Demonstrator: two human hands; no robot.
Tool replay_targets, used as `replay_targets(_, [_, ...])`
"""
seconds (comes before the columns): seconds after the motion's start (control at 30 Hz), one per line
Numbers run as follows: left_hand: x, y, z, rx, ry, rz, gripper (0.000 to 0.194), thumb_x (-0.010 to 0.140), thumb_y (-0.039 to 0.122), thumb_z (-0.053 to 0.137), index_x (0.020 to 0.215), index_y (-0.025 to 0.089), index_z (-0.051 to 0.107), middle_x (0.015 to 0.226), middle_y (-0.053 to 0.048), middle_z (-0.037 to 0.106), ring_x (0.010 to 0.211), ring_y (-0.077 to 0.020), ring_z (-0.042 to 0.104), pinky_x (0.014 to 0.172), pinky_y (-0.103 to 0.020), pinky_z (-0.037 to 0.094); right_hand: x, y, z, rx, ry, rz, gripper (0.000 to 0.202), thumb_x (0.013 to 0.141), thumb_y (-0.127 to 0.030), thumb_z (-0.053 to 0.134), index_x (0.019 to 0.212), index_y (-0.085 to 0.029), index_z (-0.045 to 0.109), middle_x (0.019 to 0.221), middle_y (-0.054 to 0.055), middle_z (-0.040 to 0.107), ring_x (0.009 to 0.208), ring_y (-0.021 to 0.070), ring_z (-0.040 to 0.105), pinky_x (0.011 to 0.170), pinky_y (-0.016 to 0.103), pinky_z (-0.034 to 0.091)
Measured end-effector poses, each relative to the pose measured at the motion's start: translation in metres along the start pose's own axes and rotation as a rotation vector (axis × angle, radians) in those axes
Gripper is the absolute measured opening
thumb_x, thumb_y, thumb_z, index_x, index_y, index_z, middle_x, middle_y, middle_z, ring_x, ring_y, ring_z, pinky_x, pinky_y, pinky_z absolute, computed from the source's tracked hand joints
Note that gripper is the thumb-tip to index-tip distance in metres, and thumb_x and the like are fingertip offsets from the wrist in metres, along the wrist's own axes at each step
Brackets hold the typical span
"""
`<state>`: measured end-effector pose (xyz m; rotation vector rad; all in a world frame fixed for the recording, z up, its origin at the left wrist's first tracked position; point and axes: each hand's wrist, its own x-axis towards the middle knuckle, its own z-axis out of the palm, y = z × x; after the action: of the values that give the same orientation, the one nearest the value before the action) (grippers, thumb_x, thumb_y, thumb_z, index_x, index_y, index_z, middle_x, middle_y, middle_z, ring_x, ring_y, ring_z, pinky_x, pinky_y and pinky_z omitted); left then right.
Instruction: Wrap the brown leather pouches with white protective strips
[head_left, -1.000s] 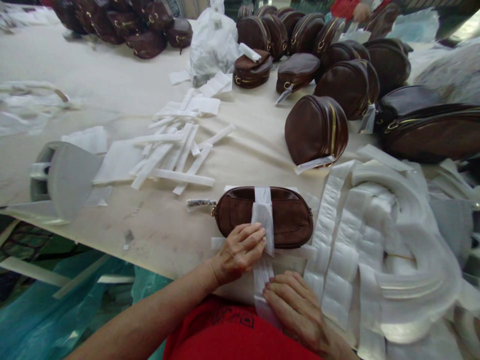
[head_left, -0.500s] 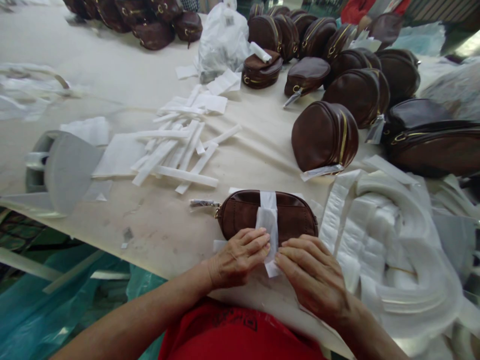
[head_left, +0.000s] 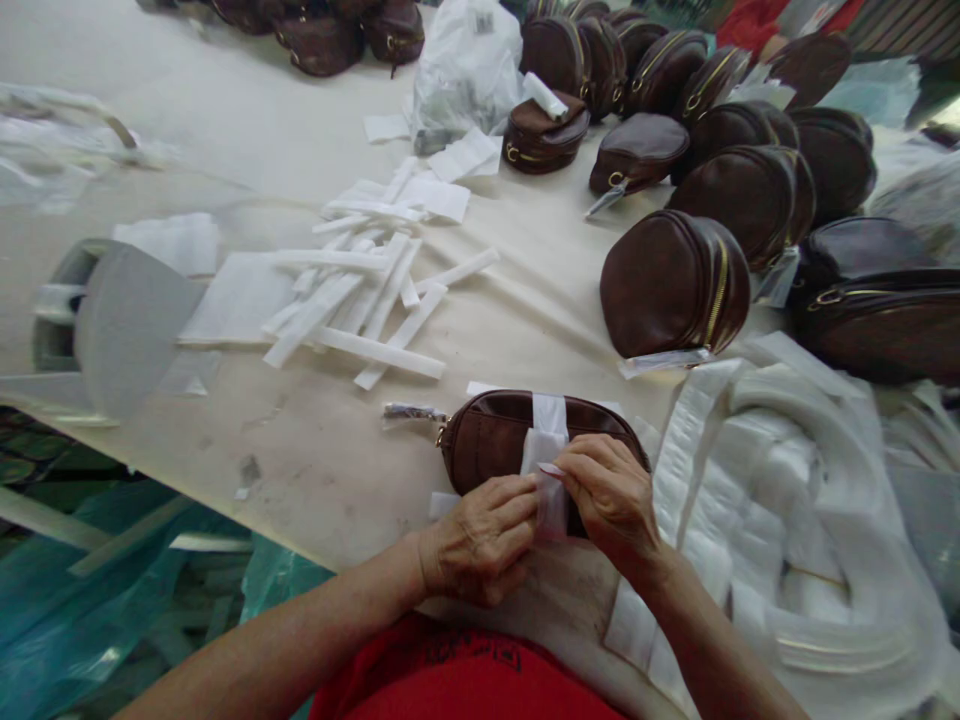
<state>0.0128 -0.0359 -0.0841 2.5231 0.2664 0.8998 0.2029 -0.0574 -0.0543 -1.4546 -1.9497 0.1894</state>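
Note:
A small dark brown leather pouch [head_left: 487, 435] lies flat on the table in front of me. Its zip pull, wrapped in clear film, sticks out to the left. Across the pouch's middle runs a white foam strip [head_left: 550, 415]. My right hand [head_left: 611, 500] pinches the strip's end between thumb and fingertips, lifting it a little over the pouch. My left hand [head_left: 480, 540] is closed, its fingertips pinching at the strip's left edge near the pouch's lower side. The fingers partly hide the strip's lower part.
Loose white foam strips [head_left: 367, 290] are heaped left of centre, beside a grey tape dispenser [head_left: 124, 330]. Brown pouches [head_left: 667, 280] crowd the back right. Stacked white foam wrapping [head_left: 810, 520] lies close on my right. A white plastic bag [head_left: 465, 75] stands at the back.
My right hand has moved up and left onto the pouch and now pinches the strip's end. My left hand has drawn down slightly, its fingers curling in. The view has shifted slightly.

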Motion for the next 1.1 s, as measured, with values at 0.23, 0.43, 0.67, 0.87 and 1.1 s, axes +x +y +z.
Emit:
replay_targets(0.23, [0.001,0.000,0.002,0.000,0.065,0.000,0.015,0.076,0.011,0.049,0.086,0.005,0.059,0.099,-0.017,0.060,0.109,-0.0283,0.053,0.092,-0.040,0.052,-0.003,0.000,0.006,-0.033,-0.053,0.135,0.025,0.089,-0.025,0.057,0.064,-0.019,0.058,0.071,0.003,0.056,0.073,0.0161,0.051,0.066,0.028,0.042])
replay_targets(0.43, [0.013,0.012,-0.002,0.013,0.085,-0.096,0.012,0.082,0.017,0.051,0.074,0.009,0.056,0.085,-0.013,0.059,0.095,-0.0239,0.056,0.082,-0.036,0.054,-0.004,0.003,0.010,-0.044,-0.057,0.130,0.026,0.089,-0.025,0.056,0.064,-0.019,0.058,0.072,0.003,0.055,0.072,0.0161,0.049,0.066,0.028,0.042])
replay_targets(0.67, [0.026,0.014,0.000,0.267,0.054,-0.094,0.011,0.084,0.012,0.053,0.090,0.006,0.059,0.092,-0.012,0.063,0.093,-0.0242,0.058,0.081,-0.038,0.049,-0.004,0.004,0.011,-0.044,-0.044,0.126,0.027,0.089,-0.024,0.055,0.062,-0.019,0.057,0.071,0.003,0.055,0.073,0.0162,0.051,0.067,0.029,0.043])
replay_targets(0.87, [0.013,0.001,0.008,0.381,0.002,0.037,0.020,0.090,0.018,0.049,0.098,0.004,0.061,0.108,-0.016,0.064,0.105,-0.0263,0.058,0.088,-0.037,0.046,-0.004,0.004,0.011,0.005,-0.041,0.186,0.024,0.086,-0.023,0.058,0.063,-0.020,0.056,0.071,0.003,0.056,0.072,0.0167,0.051,0.067,0.029,0.043])
replay_targets(1.1, [0.010,0.002,0.008,0.438,-0.024,0.049,0.025,0.091,0.019,0.048,0.104,0.003,0.060,0.112,-0.017,0.063,0.107,-0.0268,0.058,0.089,-0.037,0.047,-0.002,0.004,0.011,0.046,-0.017,0.281,0.023,0.085,-0.023,0.060,0.064,-0.020,0.053,0.071,0.002,0.055,0.073,0.0173,0.051,0.068,0.029,0.043])
